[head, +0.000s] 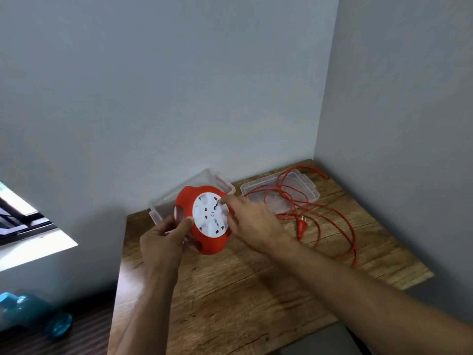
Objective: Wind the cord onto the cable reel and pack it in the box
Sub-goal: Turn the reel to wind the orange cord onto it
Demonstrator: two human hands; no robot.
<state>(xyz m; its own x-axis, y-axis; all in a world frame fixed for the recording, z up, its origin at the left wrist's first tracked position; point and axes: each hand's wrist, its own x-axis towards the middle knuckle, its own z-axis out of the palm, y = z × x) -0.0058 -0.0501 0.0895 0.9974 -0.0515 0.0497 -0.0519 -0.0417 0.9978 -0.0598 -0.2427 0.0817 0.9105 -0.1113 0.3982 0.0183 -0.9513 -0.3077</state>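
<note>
The left hand [163, 239] grips the red cable reel [204, 221] by its edge, holding it above the wooden table [243, 290] in front of the clear box [163, 203]. The right hand [252, 221] rests loosely curled, fingertips on the reel's white face. The orange cord [332, 216] lies unwound across the table and the box lid [311, 187].

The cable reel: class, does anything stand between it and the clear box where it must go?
Nothing visible blocks it. The cable reel is held just in front of the clear box, which is open. Its lid lies apart to the right, under loose cord.
</note>
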